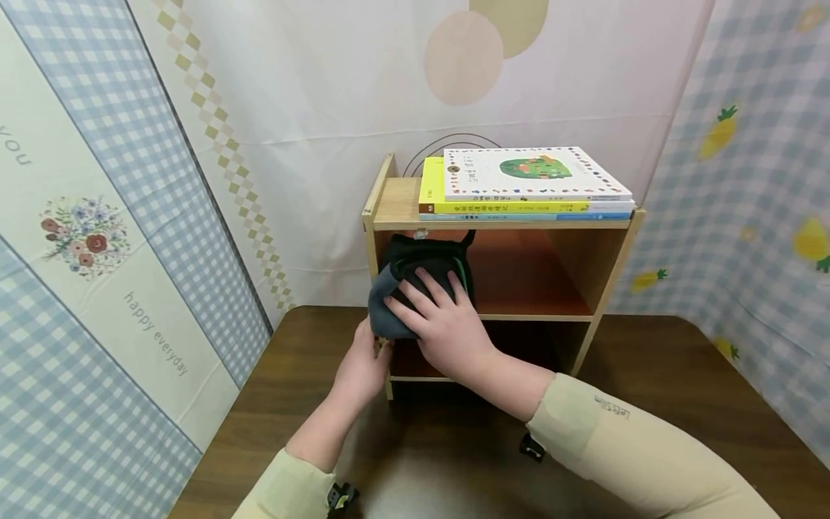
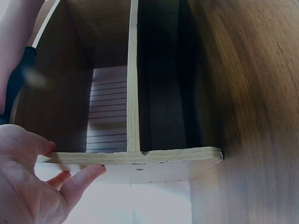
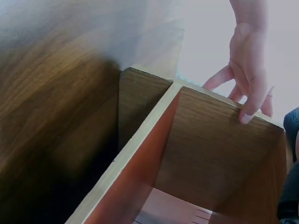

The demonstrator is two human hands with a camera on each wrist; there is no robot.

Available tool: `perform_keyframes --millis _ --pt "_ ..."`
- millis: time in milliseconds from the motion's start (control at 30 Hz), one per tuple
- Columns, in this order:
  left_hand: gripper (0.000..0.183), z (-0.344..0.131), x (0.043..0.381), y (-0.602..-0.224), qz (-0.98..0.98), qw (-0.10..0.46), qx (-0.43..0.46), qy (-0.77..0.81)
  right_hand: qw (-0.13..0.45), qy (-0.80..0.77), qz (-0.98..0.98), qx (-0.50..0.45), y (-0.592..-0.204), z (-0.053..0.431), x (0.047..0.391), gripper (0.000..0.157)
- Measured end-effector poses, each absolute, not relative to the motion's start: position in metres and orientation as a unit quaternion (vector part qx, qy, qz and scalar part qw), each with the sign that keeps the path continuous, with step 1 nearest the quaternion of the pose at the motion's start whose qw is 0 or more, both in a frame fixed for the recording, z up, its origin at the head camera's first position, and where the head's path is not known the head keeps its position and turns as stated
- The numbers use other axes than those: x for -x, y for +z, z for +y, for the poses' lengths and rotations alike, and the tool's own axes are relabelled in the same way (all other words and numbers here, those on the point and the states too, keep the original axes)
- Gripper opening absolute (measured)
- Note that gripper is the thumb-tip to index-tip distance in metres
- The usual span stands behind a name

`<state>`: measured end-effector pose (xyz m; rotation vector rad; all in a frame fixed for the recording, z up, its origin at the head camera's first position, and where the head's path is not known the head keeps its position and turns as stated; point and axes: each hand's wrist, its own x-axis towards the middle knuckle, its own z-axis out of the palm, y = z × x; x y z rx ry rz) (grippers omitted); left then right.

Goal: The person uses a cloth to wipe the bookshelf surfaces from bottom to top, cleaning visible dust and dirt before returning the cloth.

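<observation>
A dark bag (image 1: 382, 306), black with a grey-blue side and a small strap at the top, sits in the upper left compartment of a small wooden shelf (image 1: 534, 317). My right hand (image 1: 454, 335) lies on the bag's front with fingers spread, pressing against it. My left hand (image 1: 363, 364) grips the front edge of the shelf's left side panel (image 2: 140, 158), below the bag. In the left wrist view, its thumb is inside the panel and its fingers are outside. Only a strip of the bag (image 3: 289, 196) shows in the right wrist view. The bag's back is hidden.
Several books (image 1: 538, 173) lie stacked on the shelf's top board, a white one uppermost. The shelf stands on a dark brown wooden table (image 1: 305, 346). Patterned curtains (image 1: 337, 86) hang behind and at both sides.
</observation>
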<state>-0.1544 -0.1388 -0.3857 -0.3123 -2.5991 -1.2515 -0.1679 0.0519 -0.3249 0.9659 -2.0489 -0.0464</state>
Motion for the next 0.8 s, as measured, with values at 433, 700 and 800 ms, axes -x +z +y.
perform_keyframes --millis 433,700,800 --pt "0.067 -0.136 0.157 -0.385 -0.9 0.124 0.088 -0.409 0.205 0.026 -0.941 -0.267 -0.299 0.058 0.166 0.056" --pt "0.069 -0.134 0.157 -0.386 -0.898 0.121 0.086 -0.414 0.148 0.088 -0.952 -0.252 -0.292 0.056 0.167 0.062" --pt "0.07 -0.134 0.157 -0.385 -0.898 0.117 0.082 -0.417 0.153 0.088 -0.952 -0.251 -0.291 0.055 0.167 0.056"
